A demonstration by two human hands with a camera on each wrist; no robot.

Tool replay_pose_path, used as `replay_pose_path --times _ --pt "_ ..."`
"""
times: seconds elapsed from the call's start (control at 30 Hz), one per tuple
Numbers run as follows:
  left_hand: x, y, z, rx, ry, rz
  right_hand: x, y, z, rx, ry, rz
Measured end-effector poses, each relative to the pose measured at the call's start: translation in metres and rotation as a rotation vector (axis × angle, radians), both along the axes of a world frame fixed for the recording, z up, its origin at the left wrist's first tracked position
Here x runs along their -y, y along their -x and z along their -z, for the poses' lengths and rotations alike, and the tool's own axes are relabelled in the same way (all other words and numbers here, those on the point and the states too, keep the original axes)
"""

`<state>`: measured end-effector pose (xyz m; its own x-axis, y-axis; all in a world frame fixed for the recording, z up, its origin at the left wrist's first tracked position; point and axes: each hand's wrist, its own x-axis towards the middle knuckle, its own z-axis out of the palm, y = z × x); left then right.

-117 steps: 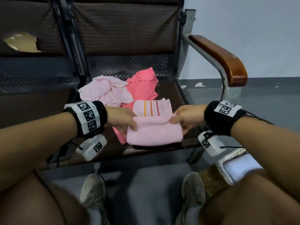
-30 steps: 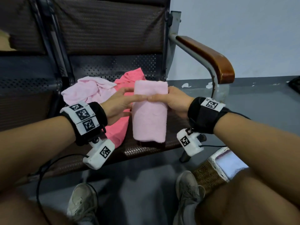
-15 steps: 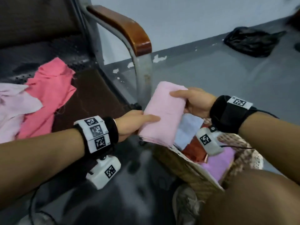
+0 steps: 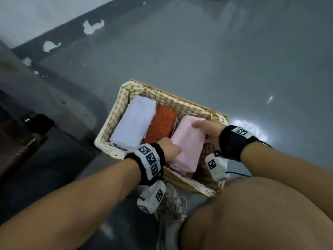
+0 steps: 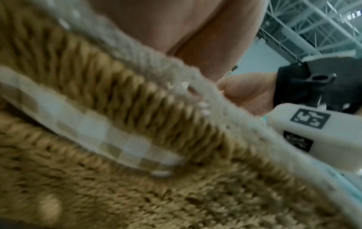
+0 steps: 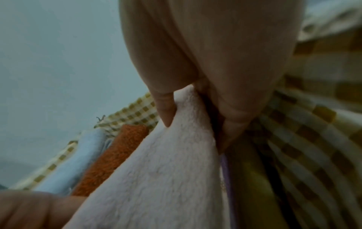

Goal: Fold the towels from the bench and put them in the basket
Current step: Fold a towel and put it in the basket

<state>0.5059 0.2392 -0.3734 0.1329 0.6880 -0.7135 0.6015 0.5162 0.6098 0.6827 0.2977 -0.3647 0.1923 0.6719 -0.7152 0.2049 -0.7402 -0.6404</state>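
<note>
Three folded towels in the basket (image 4: 115,114), both hands' fingers curled around the pink towel (image 4: 187,143).

Camera placement: one overhead, two close at the basket.

Head view looks steeply down on the basket (image 4: 115,116) and both forearms. Left wrist view sits hard against the wicker wall (image 5: 121,96) outside, facing the right hand (image 5: 248,91). Right wrist view looks along the hand inside, sharing the pink towel (image 6: 156,178) with the head view.
</note>
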Motion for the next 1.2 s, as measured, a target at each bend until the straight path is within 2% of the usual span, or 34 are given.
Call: replay_pose_path --times 0.13,0.27,0.4,0.53,0.6,0.7,0.87,1.07,1.2 --pt "0.000 -0.003 0.017 -0.198 -0.035 0.082 -0.001 0.005 0.026 0.053 -0.004 -0.009" --pt "0.001 -0.004 0.019 -0.224 -0.022 0.080 -0.004 0.009 0.026 0.170 -0.020 -0.149" --pt "-0.004 0.010 -0.002 -0.135 -0.008 0.056 -0.013 0.020 -0.011 0.461 -0.120 -0.452" --pt "-0.009 0.045 -0.052 0.031 -0.127 0.005 -0.020 0.058 -0.079 0.547 -0.208 -0.705" --pt "-0.011 0.073 -0.085 0.070 -0.252 -0.033 -0.025 0.090 -0.116 0.527 -0.283 -0.848" --pt "-0.006 0.127 -0.135 0.088 -0.370 -0.126 -0.028 0.150 -0.164 0.384 -0.381 -0.948" --pt "0.033 0.241 -0.191 -0.012 -0.535 -0.182 -0.010 0.265 -0.210 0.180 -0.472 -1.074" --pt "0.131 0.367 -0.211 -0.158 -0.574 -0.325 0.061 0.418 -0.226 0.014 -0.457 -1.357" --pt "0.199 0.421 -0.201 -0.432 -0.548 -0.350 0.117 0.498 -0.214 0.012 -0.457 -1.540"
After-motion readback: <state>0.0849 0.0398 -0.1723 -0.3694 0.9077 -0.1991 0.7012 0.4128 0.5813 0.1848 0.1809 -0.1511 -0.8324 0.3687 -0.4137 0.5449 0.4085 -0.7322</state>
